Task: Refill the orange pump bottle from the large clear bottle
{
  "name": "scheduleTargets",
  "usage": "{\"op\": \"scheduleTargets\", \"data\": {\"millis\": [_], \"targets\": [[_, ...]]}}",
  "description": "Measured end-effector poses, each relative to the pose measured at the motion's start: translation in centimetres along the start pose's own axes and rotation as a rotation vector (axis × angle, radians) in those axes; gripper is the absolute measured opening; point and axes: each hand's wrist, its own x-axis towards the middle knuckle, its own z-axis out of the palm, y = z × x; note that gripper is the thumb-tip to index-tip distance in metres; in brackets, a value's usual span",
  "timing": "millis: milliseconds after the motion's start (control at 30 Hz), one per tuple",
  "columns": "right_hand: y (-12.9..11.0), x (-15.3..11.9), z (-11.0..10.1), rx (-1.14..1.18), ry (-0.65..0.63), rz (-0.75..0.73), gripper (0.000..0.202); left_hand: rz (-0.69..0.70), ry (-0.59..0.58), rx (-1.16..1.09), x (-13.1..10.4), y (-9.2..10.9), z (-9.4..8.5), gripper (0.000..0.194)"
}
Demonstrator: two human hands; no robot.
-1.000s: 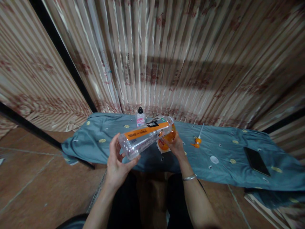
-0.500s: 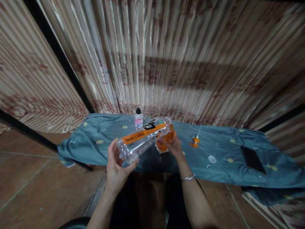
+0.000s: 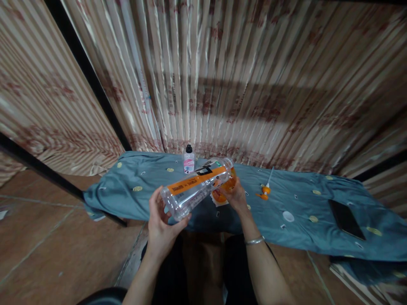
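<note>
Holding a clear plastic bottle (image 3: 196, 186) tilted, the left hand (image 3: 164, 231) grips its base; the right hand (image 3: 238, 197) clasps an orange bottle (image 3: 229, 185).

Clear bottle (image 3: 196, 189), "×" on orange label (image 3: 199, 179), rest illegible

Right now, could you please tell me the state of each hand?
Left hand: closed, holding the tilted clear bottle near its base.
Right hand: closed, holding the orange bottle, its grip partly hidden.
</note>
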Motion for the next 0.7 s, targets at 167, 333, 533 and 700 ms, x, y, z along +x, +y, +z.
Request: {"op": "scheduleTargets", "data": {"millis": [167,333,533,700], "targets": [[0.6,0.3,-0.1,0.001,-0.047,0.021,0.068,0.010,0.015,0.000,-0.1,-0.1,0.1,0.099],[0.3,0.4,-0.2,0.019,-0.054,0.014,0.076,0.002,0.017,-0.002,-0.2,-0.1,0.1,0.097],[-0.4,-0.2,-0.2,0.036,-0.044,0.000,0.079,0.017,0.027,-0.013,-0.3,-0.2,0.2,0.097],[-0.1,-0.2,-0.2,0.047,-0.010,-0.016,0.081,0.004,0.020,-0.021,-0.3,-0.2,0.1,0.097]]}}
